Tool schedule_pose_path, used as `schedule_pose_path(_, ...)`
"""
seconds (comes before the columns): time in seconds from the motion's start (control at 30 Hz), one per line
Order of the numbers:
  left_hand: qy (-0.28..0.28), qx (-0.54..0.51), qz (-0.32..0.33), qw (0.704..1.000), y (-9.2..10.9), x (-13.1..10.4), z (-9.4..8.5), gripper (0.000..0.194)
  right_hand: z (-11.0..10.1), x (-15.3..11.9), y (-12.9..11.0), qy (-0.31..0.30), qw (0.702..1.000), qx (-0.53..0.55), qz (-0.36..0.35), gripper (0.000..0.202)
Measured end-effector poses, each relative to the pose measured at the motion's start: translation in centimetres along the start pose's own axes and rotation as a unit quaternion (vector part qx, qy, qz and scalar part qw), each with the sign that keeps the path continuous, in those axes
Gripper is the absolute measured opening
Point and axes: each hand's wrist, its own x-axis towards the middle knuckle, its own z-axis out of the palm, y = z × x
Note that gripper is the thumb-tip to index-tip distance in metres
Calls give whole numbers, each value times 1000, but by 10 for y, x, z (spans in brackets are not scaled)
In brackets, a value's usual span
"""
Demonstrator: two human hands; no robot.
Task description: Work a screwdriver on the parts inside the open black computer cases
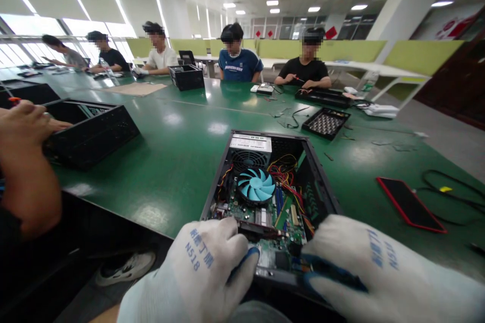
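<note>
In front of me an open black computer case [320, 176] lies on the table. Inside it are a cooling fan [256, 185] with light blue blades, a power supply [250, 144], a green circuit board [237, 208] and colored cables [290, 177]. My left hand [206, 262], in a white glove, is at the near left of the case. Its fingers are curled in with the thumb beside them; what they grip is hidden. My right hand [352, 262], gloved alike, closes round the near right edge of the case, fingers inside and thumb lower down.
A red-edged black phone-like slab [411, 204] and a black cable [450, 186] lie at right. Beyond the case is a black perforated tray [326, 122]. Another person's hand [25, 123] works at a black case [94, 133] at left. Several people sit across the green table [166, 161].
</note>
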Motion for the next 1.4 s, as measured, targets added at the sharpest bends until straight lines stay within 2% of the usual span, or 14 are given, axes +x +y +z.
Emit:
schedule_pose_path(0.03,1,1,-2,1000,0,1,1,30,-2,18,3,-45,998,-40,-25,19)
schedule_pose_path(0.1,2,9,-9,1000,0,1,2,29,2,54,14,-43,987,-140,-57,22)
schedule_pose_path(0.2,7,20,-18,1000,-1,0,4,28,19,96,32,-101,960,-252,-62,31)
schedule_pose_path(0.3,8,19,-22,1000,-1,-3,6,26,37,121,37,-190,937,-287,-62,35)
schedule_pose_path(0.37,7,17,-28,999,-1,-4,6,27,44,131,32,-226,926,-297,-58,29)
schedule_pose_path(0.47,6,10,-31,999,-1,-4,6,27,49,138,23,-239,921,-299,-69,10)
schedule_pose_path(0.6,14,10,-28,999,-1,-3,6,25,52,140,22,-241,921,-289,-104,19)
schedule_pose_path(0.7,19,14,-30,999,0,-2,6,25,48,135,27,-242,922,-283,-106,16)
schedule_pose_path(0.8,19,17,-34,999,0,-2,6,26,37,124,32,-239,927,-279,-77,13)
schedule_pose_path(1.0,17,9,-38,999,0,-3,6,28,14,112,45,-246,916,-316,20,23)
schedule_pose_path(1.13,17,16,-34,999,-1,-4,8,27,11,122,55,-243,903,-349,66,21)
schedule_pose_path(1.4,15,13,-43,999,1,-4,6,30,15,149,77,-237,894,-365,110,19)
